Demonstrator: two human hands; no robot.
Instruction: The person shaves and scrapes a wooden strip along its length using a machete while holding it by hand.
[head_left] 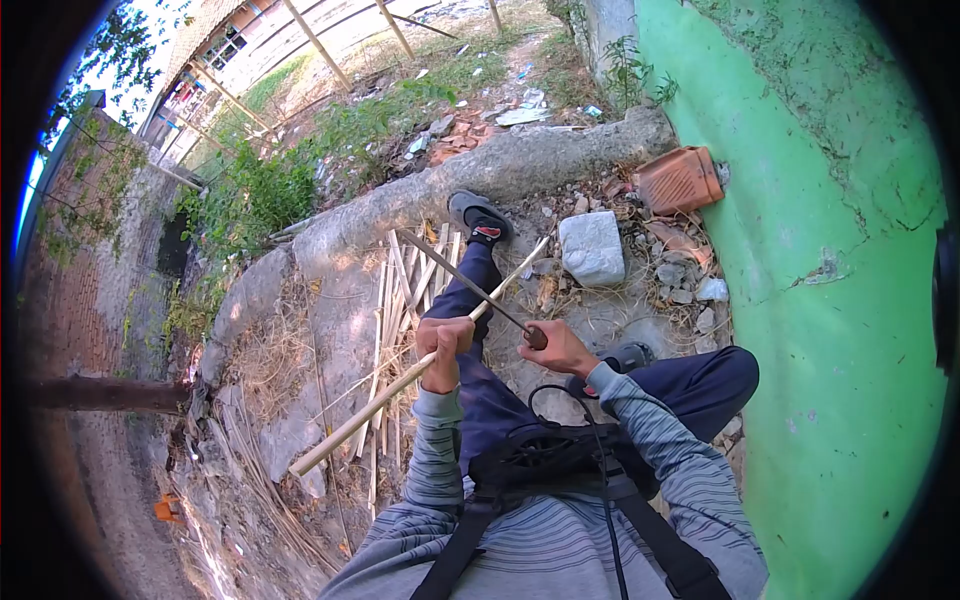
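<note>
My left hand (445, 350) is wrapped round a long pale wooden stick (375, 402), which slants from the lower left up to the right. My right hand (560, 350) grips the brown handle of a long knife (462, 278). The thin dark blade points up and to the left and crosses the stick just above my left hand. Beneath the blade, several split pale strips (385, 320) lie on the ground beside my outstretched leg.
A whitish stone block (592, 248) sits right of my foot, near an orange crate-like object (680, 181). A green wall (830, 400) rises on the right. A low, rounded concrete ledge (400, 200) curves ahead. Dry strips and debris lie at the left.
</note>
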